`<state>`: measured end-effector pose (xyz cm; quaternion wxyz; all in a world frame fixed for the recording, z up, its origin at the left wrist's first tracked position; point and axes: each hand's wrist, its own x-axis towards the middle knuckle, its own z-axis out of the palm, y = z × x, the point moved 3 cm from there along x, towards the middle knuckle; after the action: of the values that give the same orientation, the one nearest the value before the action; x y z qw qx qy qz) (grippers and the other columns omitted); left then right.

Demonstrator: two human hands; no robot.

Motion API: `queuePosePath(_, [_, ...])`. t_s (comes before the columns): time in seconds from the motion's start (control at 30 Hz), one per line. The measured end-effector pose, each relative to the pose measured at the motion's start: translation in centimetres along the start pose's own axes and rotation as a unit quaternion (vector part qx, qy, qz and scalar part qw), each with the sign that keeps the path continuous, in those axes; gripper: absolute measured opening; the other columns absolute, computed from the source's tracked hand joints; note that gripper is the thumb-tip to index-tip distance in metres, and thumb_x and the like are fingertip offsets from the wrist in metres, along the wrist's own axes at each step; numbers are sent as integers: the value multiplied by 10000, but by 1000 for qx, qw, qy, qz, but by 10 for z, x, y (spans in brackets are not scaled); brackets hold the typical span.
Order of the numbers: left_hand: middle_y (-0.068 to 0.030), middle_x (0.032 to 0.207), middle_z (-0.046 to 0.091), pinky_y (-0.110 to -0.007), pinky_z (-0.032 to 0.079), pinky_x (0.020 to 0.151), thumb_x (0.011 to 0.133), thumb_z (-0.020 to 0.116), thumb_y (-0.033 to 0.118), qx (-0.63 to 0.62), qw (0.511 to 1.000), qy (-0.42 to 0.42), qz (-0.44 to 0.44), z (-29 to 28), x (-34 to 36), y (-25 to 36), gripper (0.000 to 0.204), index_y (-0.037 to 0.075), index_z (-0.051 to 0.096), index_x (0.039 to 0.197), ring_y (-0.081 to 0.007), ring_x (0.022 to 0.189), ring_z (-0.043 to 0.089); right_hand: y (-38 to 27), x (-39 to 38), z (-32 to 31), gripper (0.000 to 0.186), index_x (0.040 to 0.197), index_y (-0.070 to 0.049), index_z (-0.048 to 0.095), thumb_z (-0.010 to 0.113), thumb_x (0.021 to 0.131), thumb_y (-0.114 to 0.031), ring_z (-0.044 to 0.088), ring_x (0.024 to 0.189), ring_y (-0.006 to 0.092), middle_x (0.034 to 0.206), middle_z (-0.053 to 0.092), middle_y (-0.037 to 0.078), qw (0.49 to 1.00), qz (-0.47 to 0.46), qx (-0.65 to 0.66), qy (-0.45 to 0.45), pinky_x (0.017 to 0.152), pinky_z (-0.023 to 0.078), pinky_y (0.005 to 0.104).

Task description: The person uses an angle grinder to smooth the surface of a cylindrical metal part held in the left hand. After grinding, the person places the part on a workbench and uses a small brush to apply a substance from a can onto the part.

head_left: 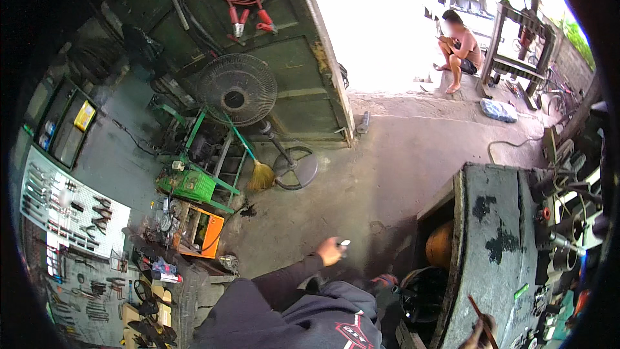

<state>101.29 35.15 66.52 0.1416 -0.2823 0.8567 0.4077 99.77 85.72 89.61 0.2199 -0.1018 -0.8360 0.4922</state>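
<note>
My left hand (330,252), at the end of a dark sleeve, is held out low over the concrete floor. Its fingers are closed round a small object with a bright white end (345,243); I cannot make out its kind. At the lower right my right hand (479,335) is by the dark-topped workbench (484,187), partly in shadow and cut by the frame's edge. It grips a thin reddish-brown stick (476,308), which points up and left over the bench top. A small green item (521,291) lies on the bench nearby.
An orange rounded thing (440,245) sits inside the workbench. Tools and machine parts crowd its right side. To the left stand a pedestal fan (237,90), a broom (261,176), a green crate (187,184) and a white tool pegboard (71,203). Outside, a person (462,48) sits low.
</note>
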Motion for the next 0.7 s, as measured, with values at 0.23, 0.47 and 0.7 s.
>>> queuePosePath(0.23, [-185, 868, 770, -441, 586, 757, 933, 709, 252, 51, 972, 140, -180, -125, 6, -197, 264, 0, 739, 1008, -295, 817, 768, -33, -39, 216, 134, 1037, 30, 736, 736, 913, -22, 670, 940, 217, 976, 739, 98, 972, 14, 108, -209, 937, 521, 370])
queuePosePath(0.47, [-102, 851, 779, -376, 608, 637, 962, 670, 161, -273, 916, 212, -205, -221, 11, -362, 152, 15, 712, 958, -201, 723, 755, 9, -47, 477, 126, 923, 46, 717, 786, 821, 22, 672, 941, 215, 984, 741, 112, 938, -34, 48, -341, 892, 528, 368])
queuePosePath(0.7, [-76, 838, 761, -342, 556, 507, 958, 699, 199, -480, 723, 401, -293, -297, -38, -509, 127, 73, 711, 973, -187, 591, 694, 80, 4, 624, 265, 938, 24, 757, 904, 761, -108, 696, 734, 166, 844, 761, 90, 938, -1, -205, -279, 727, 563, 329])
